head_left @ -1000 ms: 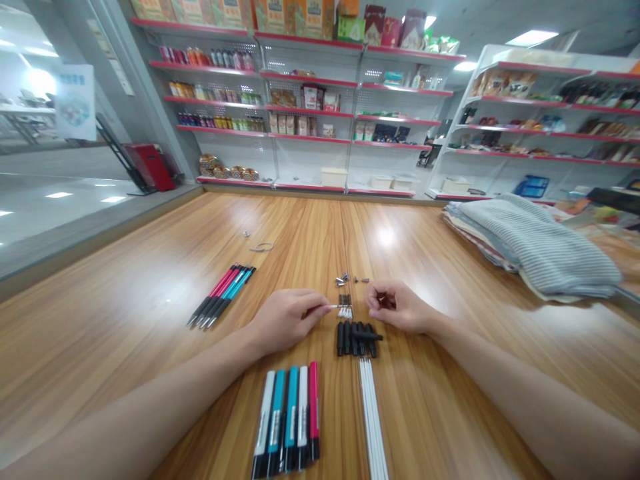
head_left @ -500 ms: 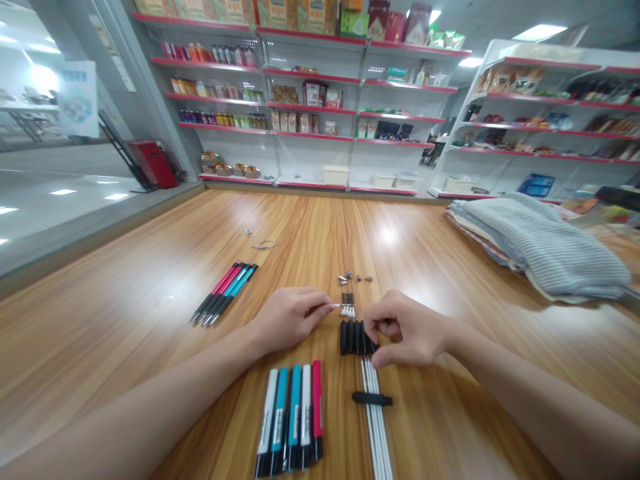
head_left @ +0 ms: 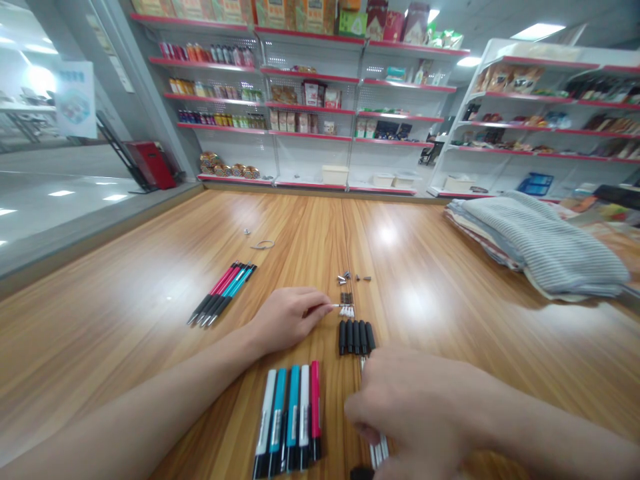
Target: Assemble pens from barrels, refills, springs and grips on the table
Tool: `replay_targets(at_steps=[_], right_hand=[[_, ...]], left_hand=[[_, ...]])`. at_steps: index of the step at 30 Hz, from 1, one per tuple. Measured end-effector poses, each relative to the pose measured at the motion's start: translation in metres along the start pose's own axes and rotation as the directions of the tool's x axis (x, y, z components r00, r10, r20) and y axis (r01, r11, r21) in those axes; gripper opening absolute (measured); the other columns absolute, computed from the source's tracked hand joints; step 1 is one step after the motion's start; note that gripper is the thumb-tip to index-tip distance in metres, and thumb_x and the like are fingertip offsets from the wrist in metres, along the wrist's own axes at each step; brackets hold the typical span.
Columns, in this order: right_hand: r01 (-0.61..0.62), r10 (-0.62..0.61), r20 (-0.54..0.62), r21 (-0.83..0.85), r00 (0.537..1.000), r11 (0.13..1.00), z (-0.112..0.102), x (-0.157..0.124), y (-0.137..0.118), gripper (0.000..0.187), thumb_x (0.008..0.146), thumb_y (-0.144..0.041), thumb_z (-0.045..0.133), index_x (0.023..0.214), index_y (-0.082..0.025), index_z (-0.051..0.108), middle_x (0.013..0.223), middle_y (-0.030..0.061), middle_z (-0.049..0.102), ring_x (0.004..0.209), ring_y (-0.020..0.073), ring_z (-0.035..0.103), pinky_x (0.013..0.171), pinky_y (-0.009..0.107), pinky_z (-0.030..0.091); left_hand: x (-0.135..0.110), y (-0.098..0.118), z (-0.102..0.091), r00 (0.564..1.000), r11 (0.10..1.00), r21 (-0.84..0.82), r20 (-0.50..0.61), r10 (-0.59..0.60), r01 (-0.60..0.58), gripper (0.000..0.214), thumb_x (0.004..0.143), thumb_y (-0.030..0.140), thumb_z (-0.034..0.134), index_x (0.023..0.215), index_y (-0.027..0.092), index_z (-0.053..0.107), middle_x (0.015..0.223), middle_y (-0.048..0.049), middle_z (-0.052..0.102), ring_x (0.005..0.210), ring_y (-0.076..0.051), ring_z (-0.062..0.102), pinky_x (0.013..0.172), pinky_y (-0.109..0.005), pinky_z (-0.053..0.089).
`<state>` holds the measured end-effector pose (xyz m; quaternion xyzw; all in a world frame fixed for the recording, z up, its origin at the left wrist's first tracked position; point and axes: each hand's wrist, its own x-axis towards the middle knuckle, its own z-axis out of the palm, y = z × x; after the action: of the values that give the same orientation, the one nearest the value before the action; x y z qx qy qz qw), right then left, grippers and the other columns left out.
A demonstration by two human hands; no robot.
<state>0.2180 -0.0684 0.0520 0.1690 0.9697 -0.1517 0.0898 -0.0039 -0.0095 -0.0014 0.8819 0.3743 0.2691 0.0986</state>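
My left hand (head_left: 287, 319) rests on the table, thumb and fingertips pinching a thin white rod (head_left: 336, 305) beside small white pen parts (head_left: 346, 311) and dark springs (head_left: 346, 297). Bent over a bundle of white pen refills (head_left: 379, 453) is my right hand (head_left: 410, 400), its fingers curled and partly hidden. A black pen grip (head_left: 362, 473) shows at its thumb, cut off by the bottom edge, and seems held. Black grips (head_left: 356, 337) stand in a row above the refills. Coloured pen barrels (head_left: 294, 407) lie between my forearms.
Assembled pens (head_left: 223, 293) lie at the left. Metal pen tips (head_left: 344, 277) sit beyond the springs. Farther back are a wire loop (head_left: 263, 245) and a small metal piece (head_left: 247, 232). Folded cloths (head_left: 540, 247) are piled at the right. Stocked shelves (head_left: 310, 80) stand behind the table.
My right hand has moved from the row of black grips down toward me, over the refills. The grip lying across them has shifted to the bottom edge. My left hand stays put.
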Motion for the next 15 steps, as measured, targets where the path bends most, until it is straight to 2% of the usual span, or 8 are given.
replay_targets(at_steps=[4,6,9,11,12,13,14,15], right_hand=[[0.088,-0.087,0.028,-0.025,0.996,0.996,0.003,0.002,-0.011,0.019,0.071,-0.037,0.064,0.068,-0.019,0.069,0.05,0.0004,0.061,0.038,0.0101,0.038,0.042,0.025,0.02],[0.124,-0.125,0.04,0.032,0.991,0.992,0.002,0.003,-0.013,0.011,0.069,-0.029,0.065,0.065,-0.019,0.066,0.049,-0.0012,0.059,0.038,0.009,0.036,0.042,0.025,0.021],[0.182,-0.161,-0.087,0.371,0.983,0.91,0.001,0.004,-0.002,0.003,0.069,-0.023,0.064,0.07,-0.02,0.065,0.054,-0.0045,0.057,0.044,0.0072,0.04,0.043,0.021,0.028],[0.173,0.014,-0.278,0.636,0.96,0.752,0.004,0.006,0.021,0.007,0.074,-0.024,0.061,0.075,-0.018,0.064,0.057,-0.0036,0.055,0.046,0.007,0.041,0.045,0.02,0.033],[0.192,0.165,-0.387,0.73,0.907,0.656,0.008,0.008,0.036,0.011,0.076,-0.027,0.062,0.073,-0.017,0.063,0.056,-0.0031,0.053,0.046,0.0071,0.04,0.043,0.02,0.031],[0.262,0.332,-0.499,0.79,0.801,0.555,0.011,0.01,0.052,0.015,0.076,-0.03,0.063,0.072,-0.017,0.061,0.055,-0.003,0.052,0.045,0.0073,0.041,0.042,0.021,0.03],[0.329,0.499,-0.563,0.812,0.659,0.482,0.016,0.012,0.069,0.017,0.076,-0.032,0.064,0.07,-0.016,0.06,0.053,-0.0035,0.051,0.044,0.0065,0.039,0.041,0.02,0.028],[0.369,0.623,-0.562,0.827,0.543,0.424,0.02,0.014,0.084,0.019,0.077,-0.033,0.064,0.069,-0.016,0.06,0.048,-0.0045,0.048,0.041,0.0056,0.035,0.039,0.019,0.023]], left_hand=[[-0.001,-0.001,0.001,1.0,1.0,-0.008,-0.018,0.012,-0.012,0.023,0.095,0.029,0.045,0.089,0.019,0.065,0.085,-0.0025,0.068,0.078,-0.013,0.062,0.07,-0.024,0.044],[-0.001,-0.001,0.001,1.0,1.0,-0.014,-0.021,0.014,-0.015,0.023,0.094,0.029,0.045,0.089,0.019,0.065,0.085,-0.0027,0.068,0.078,-0.013,0.061,0.07,-0.024,0.043],[-0.001,-0.001,0.001,1.0,1.0,-0.009,-0.013,0.0,0.0,0.023,0.094,0.029,0.045,0.089,0.019,0.065,0.084,-0.0023,0.068,0.077,-0.012,0.061,0.07,-0.023,0.043],[-0.001,-0.001,0.001,1.0,1.0,0.002,-0.005,-0.008,0.008,0.024,0.094,0.03,0.045,0.088,0.019,0.065,0.083,-0.002,0.067,0.076,-0.012,0.06,0.07,-0.023,0.042],[-0.001,-0.001,0.001,1.0,1.0,0.006,-0.003,-0.007,0.007,0.024,0.094,0.03,0.045,0.087,0.019,0.065,0.082,-0.002,0.067,0.076,-0.012,0.06,0.07,-0.023,0.042],[-0.001,-0.001,0.001,1.0,1.0,0.008,-0.004,-0.004,0.004,0.024,0.094,0.03,0.045,0.087,0.019,0.065,0.082,-0.0021,0.067,0.075,-0.012,0.06,0.069,-0.023,0.042],[0.0,-0.001,0.0,1.0,1.0,0.006,-0.004,0.001,-0.001,0.024,0.094,0.03,0.045,0.087,0.019,0.065,0.081,-0.0021,0.066,0.074,-0.012,0.06,0.069,-0.023,0.042],[0.0,-0.001,0.0,1.0,1.0,0.004,-0.006,0.006,-0.006,0.024,0.095,0.029,0.045,0.087,0.019,0.065,0.081,-0.0022,0.066,0.074,-0.012,0.059,0.068,-0.023,0.042]])
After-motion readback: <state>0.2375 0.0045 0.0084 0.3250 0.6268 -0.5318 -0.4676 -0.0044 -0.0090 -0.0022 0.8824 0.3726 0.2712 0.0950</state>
